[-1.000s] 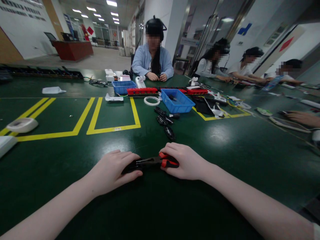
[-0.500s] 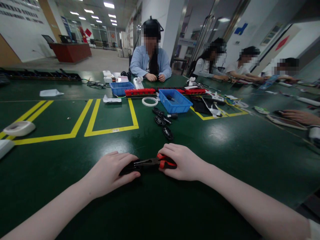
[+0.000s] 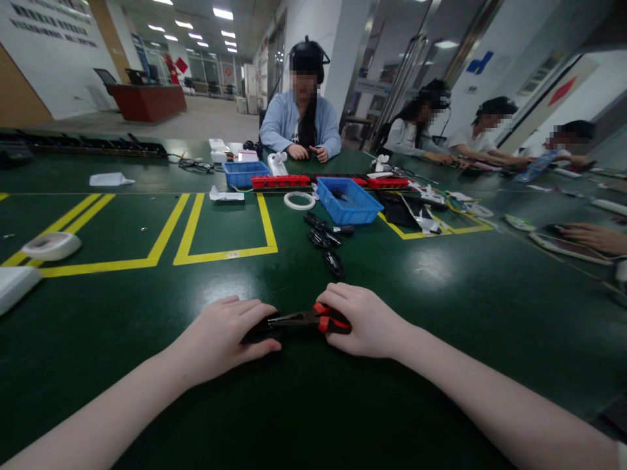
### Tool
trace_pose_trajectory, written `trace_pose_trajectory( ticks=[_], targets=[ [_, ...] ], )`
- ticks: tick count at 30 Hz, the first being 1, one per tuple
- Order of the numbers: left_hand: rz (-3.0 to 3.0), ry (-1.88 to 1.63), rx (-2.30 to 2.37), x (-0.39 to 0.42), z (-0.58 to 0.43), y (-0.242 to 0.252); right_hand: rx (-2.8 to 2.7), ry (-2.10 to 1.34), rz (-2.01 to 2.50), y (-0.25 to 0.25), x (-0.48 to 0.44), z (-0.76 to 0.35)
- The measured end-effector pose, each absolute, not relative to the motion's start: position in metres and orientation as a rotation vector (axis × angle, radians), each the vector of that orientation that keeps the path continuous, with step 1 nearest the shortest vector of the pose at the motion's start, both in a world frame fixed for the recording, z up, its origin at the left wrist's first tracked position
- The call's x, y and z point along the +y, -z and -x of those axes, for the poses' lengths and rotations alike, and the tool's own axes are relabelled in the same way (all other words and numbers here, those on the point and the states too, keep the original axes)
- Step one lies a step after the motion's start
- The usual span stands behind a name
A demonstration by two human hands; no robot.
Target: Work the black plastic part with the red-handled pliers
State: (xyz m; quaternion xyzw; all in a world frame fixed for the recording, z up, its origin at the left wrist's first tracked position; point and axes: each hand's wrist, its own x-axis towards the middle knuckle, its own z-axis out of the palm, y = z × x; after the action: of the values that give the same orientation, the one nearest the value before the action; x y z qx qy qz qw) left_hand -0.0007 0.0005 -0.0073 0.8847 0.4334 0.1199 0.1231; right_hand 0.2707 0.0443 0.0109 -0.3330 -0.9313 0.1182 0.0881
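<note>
My right hand is closed around the red-and-black handles of a pair of long-nose pliers. Their jaws point left and reach a black object in my left hand. That hand holds the black piece between thumb and fingers, palm down, close to the tabletop. Most of the piece is hidden under the fingers, so its kind is unclear. Whether the jaw tips grip it or only touch it, I cannot tell. Beyond the pliers lie several bundled black cables.
Farther back stand a blue bin and a second blue bin, near a red strip and a white ring. A white tape roll lies left on the green table. Other people sit opposite and to the right.
The whole view has shifted slightly, so things appear a little farther right. Both hands keep their hold on the pliers and the black object, with little visible movement.
</note>
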Motion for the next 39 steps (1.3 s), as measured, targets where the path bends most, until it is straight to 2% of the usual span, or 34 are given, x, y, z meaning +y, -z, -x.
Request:
trace_pose_trajectory(
  ticks=[39],
  targets=[
    [-2.507,-0.326,1.242,0.0006,-0.0004,-0.0009,-2.784,-0.431,1.042,-0.0166,0.0443,-0.2696]
  ],
)
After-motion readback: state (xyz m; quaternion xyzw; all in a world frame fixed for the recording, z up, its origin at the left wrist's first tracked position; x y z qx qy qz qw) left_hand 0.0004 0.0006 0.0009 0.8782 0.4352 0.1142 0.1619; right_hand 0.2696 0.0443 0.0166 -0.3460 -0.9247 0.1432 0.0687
